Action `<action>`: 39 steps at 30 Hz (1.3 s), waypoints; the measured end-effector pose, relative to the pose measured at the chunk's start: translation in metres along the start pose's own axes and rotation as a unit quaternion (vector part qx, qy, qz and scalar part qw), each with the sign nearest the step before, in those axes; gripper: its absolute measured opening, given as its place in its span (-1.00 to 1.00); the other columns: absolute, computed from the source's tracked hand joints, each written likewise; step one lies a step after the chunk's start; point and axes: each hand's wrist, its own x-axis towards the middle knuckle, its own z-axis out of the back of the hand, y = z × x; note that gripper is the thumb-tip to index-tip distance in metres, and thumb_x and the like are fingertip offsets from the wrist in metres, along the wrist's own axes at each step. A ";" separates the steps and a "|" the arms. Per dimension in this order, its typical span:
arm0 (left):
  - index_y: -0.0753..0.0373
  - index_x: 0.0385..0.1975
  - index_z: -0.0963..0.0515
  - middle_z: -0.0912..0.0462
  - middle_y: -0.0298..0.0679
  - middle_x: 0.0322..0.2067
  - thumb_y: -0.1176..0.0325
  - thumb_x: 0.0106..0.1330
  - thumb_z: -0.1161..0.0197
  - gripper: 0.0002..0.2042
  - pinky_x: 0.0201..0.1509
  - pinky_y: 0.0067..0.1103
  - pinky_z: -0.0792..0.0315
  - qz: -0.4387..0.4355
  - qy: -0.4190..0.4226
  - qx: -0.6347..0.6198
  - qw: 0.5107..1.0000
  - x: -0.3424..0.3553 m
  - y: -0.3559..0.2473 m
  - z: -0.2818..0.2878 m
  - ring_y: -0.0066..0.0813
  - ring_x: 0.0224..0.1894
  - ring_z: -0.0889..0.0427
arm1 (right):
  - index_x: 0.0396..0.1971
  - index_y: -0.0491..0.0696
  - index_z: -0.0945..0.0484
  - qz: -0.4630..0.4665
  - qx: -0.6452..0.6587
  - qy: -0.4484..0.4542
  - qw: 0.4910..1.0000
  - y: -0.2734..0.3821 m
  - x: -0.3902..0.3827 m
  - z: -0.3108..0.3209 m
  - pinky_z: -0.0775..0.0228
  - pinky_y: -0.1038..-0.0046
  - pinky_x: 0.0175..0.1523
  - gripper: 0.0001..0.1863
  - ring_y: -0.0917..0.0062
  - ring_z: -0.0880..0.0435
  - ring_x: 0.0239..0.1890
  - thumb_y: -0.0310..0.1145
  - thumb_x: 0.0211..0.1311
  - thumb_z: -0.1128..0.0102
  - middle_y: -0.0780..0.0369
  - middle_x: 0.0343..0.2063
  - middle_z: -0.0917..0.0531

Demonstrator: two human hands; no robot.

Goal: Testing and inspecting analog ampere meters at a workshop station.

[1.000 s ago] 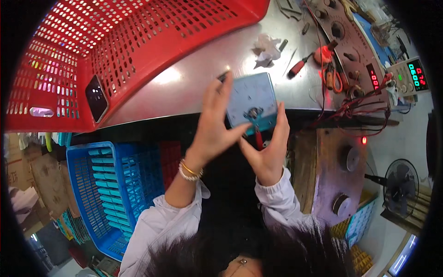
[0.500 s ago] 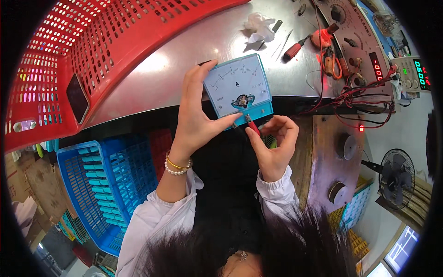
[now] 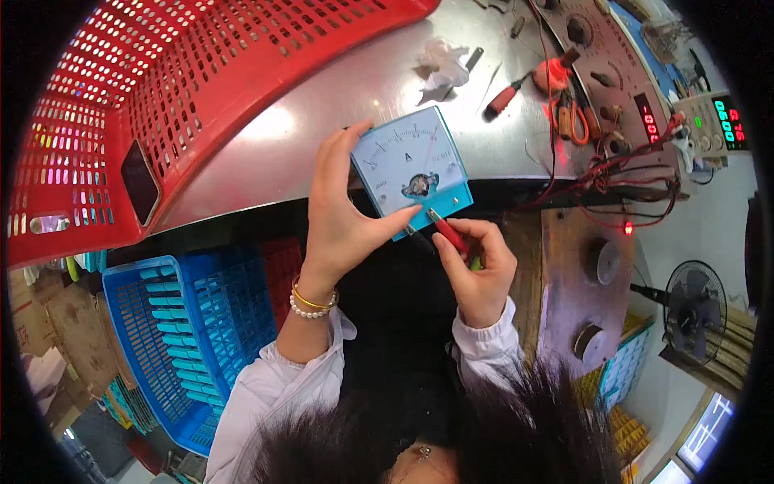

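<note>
My left hand (image 3: 339,222) grips a square analog ammeter (image 3: 393,157) with a white dial and a turquoise base, fingers along its left edge and thumb on its lower edge. The dial's mechanism shows through an opening near the bottom. In my right hand (image 3: 481,270), a red crocodile clip (image 3: 450,232) is pinched, its metal tip touching the meter's lower edge. Beside it, a black clip (image 3: 416,236) sits at the same edge, just under my left thumb. Something green shows partly behind my right fingers; I cannot make out what it is.
A red basket (image 3: 266,64) with a phone (image 3: 139,183) in it fills the upper left. Below stands a blue crate (image 3: 177,270) of turquoise parts. A red-handled tool (image 3: 504,101), crumpled tissue (image 3: 443,64), tangled leads (image 3: 621,173) and a test instrument (image 3: 617,73) occupy the bench's right.
The meter and both hands have shifted slightly down. The red clip now slants more, with my right hand lower. The red readout on the power supply at far right has changed.
</note>
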 end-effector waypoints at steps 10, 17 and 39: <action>0.32 0.42 -0.22 -0.37 -0.05 0.28 0.42 -0.21 -0.69 0.06 0.31 -0.34 -0.49 0.028 -0.002 -0.125 0.992 -0.033 -0.032 -0.036 -0.24 0.31 -0.44 | -0.07 -0.13 -0.59 0.107 -0.111 -0.004 0.988 0.003 -0.024 0.060 -0.48 0.47 -0.17 -0.40 0.39 -0.63 -0.19 -0.37 -0.18 -0.71 0.14 -0.19 -0.62; 0.36 0.45 -0.16 -0.27 -0.05 0.32 0.44 -0.13 -0.67 0.06 0.36 -0.34 -0.39 -0.060 0.026 -0.013 0.998 -0.054 -0.087 -0.107 -0.16 0.37 -0.35 | 0.48 -0.28 -0.01 0.066 -0.168 -0.057 0.982 -0.008 -0.043 0.092 -0.09 0.10 0.47 0.31 -0.08 -0.25 0.41 -0.19 -0.27 -0.68 -0.14 0.37 -0.26; 0.33 0.30 -0.41 -0.51 -0.07 0.15 0.62 0.19 -0.38 -0.39 0.14 -0.45 -0.54 0.053 0.049 -0.093 0.993 -0.060 -0.088 -0.122 -0.26 0.17 -0.58 | 0.10 -0.17 -0.50 -0.127 -0.381 -0.512 0.759 -0.173 -0.007 0.354 -0.45 0.09 0.17 -0.06 0.03 -0.61 0.08 -0.02 -0.33 -0.74 -0.03 0.00 -0.63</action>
